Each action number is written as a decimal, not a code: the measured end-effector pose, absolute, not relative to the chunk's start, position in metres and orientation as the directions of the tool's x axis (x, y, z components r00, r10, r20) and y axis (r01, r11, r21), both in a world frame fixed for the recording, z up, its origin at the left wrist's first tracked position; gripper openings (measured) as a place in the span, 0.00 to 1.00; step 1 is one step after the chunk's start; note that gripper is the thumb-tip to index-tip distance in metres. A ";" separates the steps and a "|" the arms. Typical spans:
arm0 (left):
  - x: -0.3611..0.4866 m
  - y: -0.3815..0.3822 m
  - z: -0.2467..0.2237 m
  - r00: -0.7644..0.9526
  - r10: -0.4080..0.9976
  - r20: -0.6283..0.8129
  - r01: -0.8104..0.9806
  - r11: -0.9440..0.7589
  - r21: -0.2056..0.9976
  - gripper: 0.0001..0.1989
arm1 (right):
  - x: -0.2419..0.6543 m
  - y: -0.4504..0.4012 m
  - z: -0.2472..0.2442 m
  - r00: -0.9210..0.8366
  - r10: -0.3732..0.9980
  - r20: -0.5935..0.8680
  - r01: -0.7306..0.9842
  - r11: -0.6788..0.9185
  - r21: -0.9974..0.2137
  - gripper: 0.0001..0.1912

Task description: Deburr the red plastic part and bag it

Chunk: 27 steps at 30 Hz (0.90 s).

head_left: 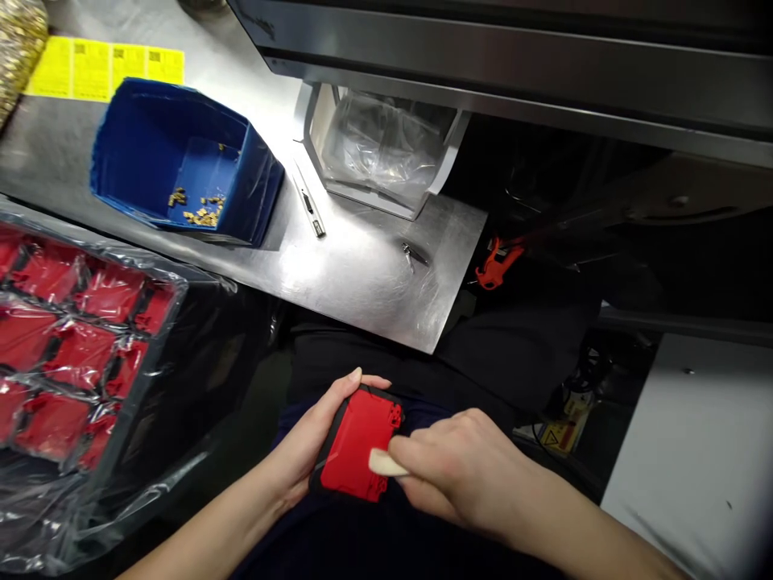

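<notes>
1. The red part (357,445) sits low over the lap, well clear of the worktop (362,282) edge, with open room around it.
2. Left hand (307,439) cups it from the left, fingers wrapped round its top edge.
3. Right hand (459,467) comes in from the right, fingers pinching a pale stick (386,464) against the part's face.
4. Blue bin (181,161) and tray (78,338) sit off to the left.
</notes>
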<state>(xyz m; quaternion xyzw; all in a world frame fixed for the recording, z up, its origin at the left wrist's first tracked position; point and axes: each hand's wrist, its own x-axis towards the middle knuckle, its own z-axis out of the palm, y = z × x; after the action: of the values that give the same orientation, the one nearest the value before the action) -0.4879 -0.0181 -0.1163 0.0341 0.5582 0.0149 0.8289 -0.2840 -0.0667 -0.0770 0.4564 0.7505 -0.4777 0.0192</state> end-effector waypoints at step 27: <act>-0.489 -0.009 -0.114 0.337 0.148 -0.930 -0.187 0.978 0.088 0.23 | -0.276 -0.020 -0.078 -0.595 0.648 -0.476 0.611 -0.021 -0.792 0.08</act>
<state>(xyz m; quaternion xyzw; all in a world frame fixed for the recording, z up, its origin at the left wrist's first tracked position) -0.4886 -0.0085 -0.1144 -0.0174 0.5667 0.1023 0.8173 -0.2762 -0.0197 -0.0776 0.4498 0.6995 -0.5551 -0.0166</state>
